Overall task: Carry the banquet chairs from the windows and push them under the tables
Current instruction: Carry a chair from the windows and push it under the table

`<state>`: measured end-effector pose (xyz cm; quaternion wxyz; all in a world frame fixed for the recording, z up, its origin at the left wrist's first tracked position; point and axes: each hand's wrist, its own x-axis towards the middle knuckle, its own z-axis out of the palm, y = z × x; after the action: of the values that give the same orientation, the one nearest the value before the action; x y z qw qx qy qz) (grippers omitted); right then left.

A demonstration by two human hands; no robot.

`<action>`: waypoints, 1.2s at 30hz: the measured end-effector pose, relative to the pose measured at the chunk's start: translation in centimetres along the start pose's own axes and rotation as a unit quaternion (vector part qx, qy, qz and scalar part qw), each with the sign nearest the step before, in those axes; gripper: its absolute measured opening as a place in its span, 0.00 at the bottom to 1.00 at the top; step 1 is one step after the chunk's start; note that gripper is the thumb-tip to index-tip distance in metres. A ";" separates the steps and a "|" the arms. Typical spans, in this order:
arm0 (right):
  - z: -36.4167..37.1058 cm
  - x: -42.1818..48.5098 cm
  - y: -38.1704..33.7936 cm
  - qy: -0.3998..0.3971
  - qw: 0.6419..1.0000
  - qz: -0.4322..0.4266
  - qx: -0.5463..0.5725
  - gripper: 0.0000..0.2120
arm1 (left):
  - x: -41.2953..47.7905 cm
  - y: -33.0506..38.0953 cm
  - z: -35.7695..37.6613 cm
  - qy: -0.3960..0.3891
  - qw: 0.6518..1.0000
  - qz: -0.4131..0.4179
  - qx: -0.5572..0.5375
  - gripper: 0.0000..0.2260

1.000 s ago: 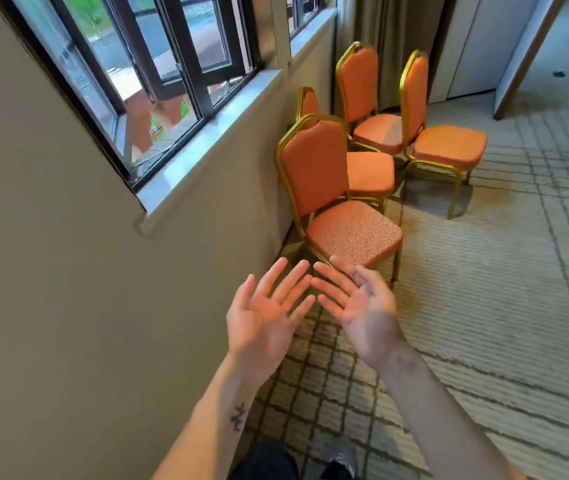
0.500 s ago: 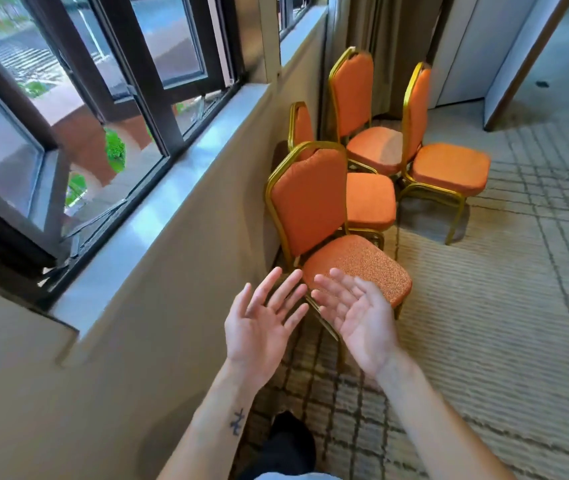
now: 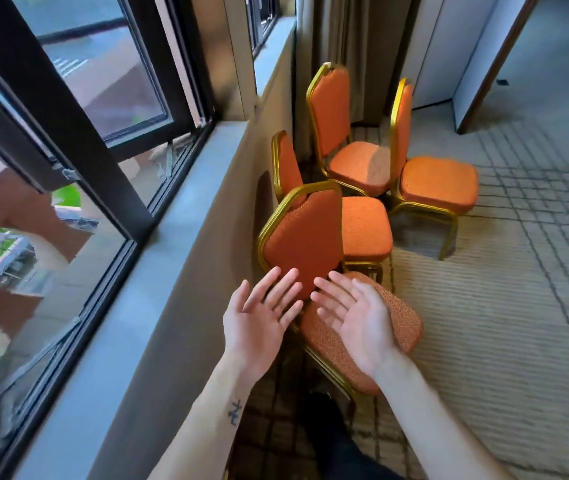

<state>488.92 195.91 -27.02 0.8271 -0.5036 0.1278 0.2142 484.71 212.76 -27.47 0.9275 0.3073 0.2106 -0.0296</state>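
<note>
Several orange banquet chairs with gold frames stand by the wall under the windows. The nearest chair (image 3: 305,237) has its back toward the wall and its seat pointing at me. My left hand (image 3: 258,320) is held palm up with straight fingers, just in front of that chair's backrest. My right hand (image 3: 355,317) hovers palm up over its seat, fingers spread, holding nothing. Behind it stand a second chair (image 3: 362,226), a third chair (image 3: 331,112) by the curtain, and a fourth chair (image 3: 438,181) further right.
A grey window sill (image 3: 186,216) and black-framed windows (image 3: 78,98) run along the left. A curtain (image 3: 348,39) hangs in the corner. A white partition (image 3: 449,50) and a doorway lie at the back right. Patterned carpet (image 3: 504,306) stretches to the right.
I have walked closer to the chairs; the nearest one now lies right under my hands. Both hands stay palm up and empty.
</note>
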 end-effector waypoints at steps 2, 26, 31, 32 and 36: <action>0.4 2.8 -0.6 0.001 1.000 0.000 -0.003 0.20 | 2.8 0.8 -0.1 -0.008 1.000 0.000 0.006 0.26; 5.5 35.8 -3.3 0.062 0.989 0.094 0.099 0.20 | 37.4 10.7 1.1 0.056 0.988 -0.062 0.127 0.25; 6.5 38.2 -2.2 0.106 0.983 0.093 0.118 0.20 | 41.0 11.1 0.2 0.060 0.983 -0.080 0.156 0.24; 6.7 38.7 -2.0 0.116 0.981 0.091 0.124 0.20 | 41.6 11.2 0.0 0.056 0.984 -0.086 0.149 0.24; 7.2 40.1 -1.2 0.136 0.975 0.092 0.147 0.22 | 43.2 11.7 -0.2 0.039 0.983 -0.102 0.149 0.25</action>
<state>524.55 210.86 -39.86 0.8436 -0.3875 0.3151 0.1974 526.09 225.61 -38.75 0.8545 0.4204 0.2696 -0.1429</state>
